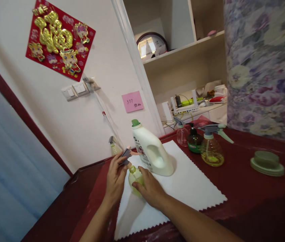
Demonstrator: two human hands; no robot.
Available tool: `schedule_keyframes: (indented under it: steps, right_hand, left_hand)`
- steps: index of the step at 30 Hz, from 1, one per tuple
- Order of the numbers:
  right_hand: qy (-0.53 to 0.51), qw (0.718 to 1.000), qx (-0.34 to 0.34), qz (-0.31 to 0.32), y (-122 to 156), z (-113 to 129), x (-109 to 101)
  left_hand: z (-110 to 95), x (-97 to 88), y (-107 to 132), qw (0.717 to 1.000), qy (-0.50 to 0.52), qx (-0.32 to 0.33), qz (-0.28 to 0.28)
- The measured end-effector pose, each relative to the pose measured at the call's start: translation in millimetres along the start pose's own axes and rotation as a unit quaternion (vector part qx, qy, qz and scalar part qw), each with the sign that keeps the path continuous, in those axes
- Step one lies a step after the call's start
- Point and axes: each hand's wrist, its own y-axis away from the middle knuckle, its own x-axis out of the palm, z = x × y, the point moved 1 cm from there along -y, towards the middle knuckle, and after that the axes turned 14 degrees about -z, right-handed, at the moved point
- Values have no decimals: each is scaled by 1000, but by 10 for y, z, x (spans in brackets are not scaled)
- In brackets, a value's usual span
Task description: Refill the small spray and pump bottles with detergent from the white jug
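Observation:
My left hand [116, 174] is closed on a grey and pink spray head [125, 156], held just above and to the left of a small bottle's open neck. That small clear bottle [132, 181] holds a pale yellow-green liquid and stands on a white cloth [193, 183]. Around its right side wrap the fingers and thumb of my right hand [150, 188]. Right behind it rises a large white jug [155, 151] with a handle hole, a printed label and something green at its mouth. My fingers partly cover the small bottle and the spray head.
On the right are a spray bottle [211, 151] with yellow liquid, a dark pump bottle [194, 139], a clear pink spray bottle [182, 134] and a green soap dish [267, 163]. Another spray bottle [114, 147] stands by the wall. The table [243, 188] is dark red.

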Motion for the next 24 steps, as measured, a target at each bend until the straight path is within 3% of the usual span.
schedule_keyframes:
  steps: [4, 11, 24]
  right_hand:
    - [-3, 1000, 1, 1, 1, -2, -1]
    - [-8, 1000, 1, -6, 9, -30, 6]
    - [-4, 1000, -9, -11, 12, -84, 31]
  left_hand:
    - [27, 57, 23, 994, 77, -65, -40]
    - [102, 135, 141, 972, 147, -177, -44]
    - [166, 211, 74, 958, 190, -215, -27]
